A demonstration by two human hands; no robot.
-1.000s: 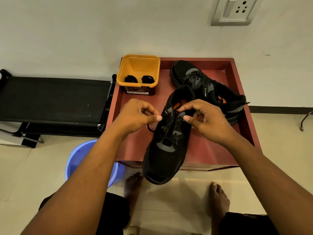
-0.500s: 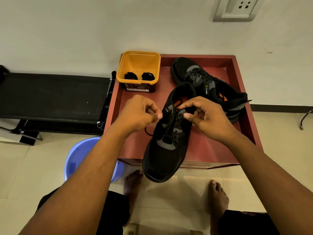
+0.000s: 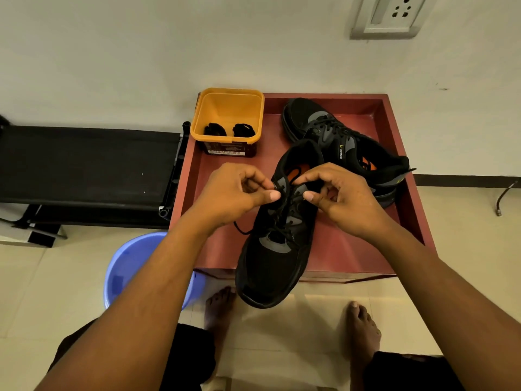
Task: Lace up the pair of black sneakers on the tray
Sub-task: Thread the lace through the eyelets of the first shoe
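Head view, left hand: curled, the fingers closed thumb against forefinger on what looks like a strand of the lace; black on black, so the exact pinch point is hard to make out.
Head view, right hand: curled the same way, thumb tip facing the left thumb tip, apparently pinching the other strand just across the tongue.
Near sneaker: directly under and between the fingers, collar on the far side of them and toe pointing back toward the person, overhanging the near edge of the tray.
Lace state: crossings run from below the fingers down to the lowest eyelets; one loose end trails out under the left wrist.
Far sneaker: beyond the right fingers, lying across the tray's back corner, its heel touching the near sneaker's collar; it looks laced already.
Yellow tub: beyond the left fingers, holding two black bundles, possibly spare laces.
Blue basin: on the floor, below the left forearm.
Step, as judged: working the top eyelets, close to tying off.
Handling: the shoe should be light with a soft upper and a stiffer sole; the lace is thin, limp and likely to slip. Best held near its tips with a fingertip pinch, the shoe steadied at the collar or eyelet stay.
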